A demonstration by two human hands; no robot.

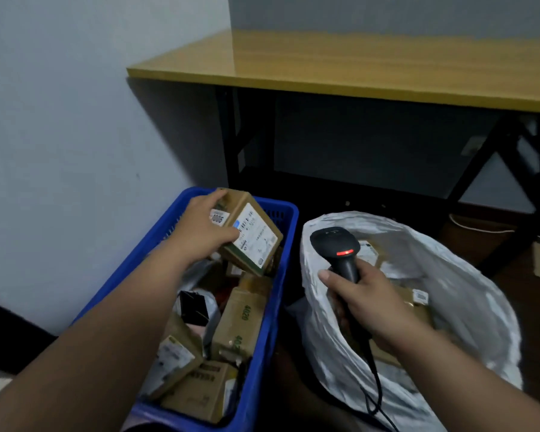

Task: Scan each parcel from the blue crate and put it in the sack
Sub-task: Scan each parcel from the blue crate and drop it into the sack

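brown labelled parcel (pixel 252 235) | left hand (pixel 201 232) grips it | right hand (pixel 367 296) grips scanner (pixel 337 249)

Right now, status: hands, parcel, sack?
Left hand grips brown cardboard parcel above blue plastic crate. Right hand grips black handheld scanner over white plastic sack. Nothing blocking.
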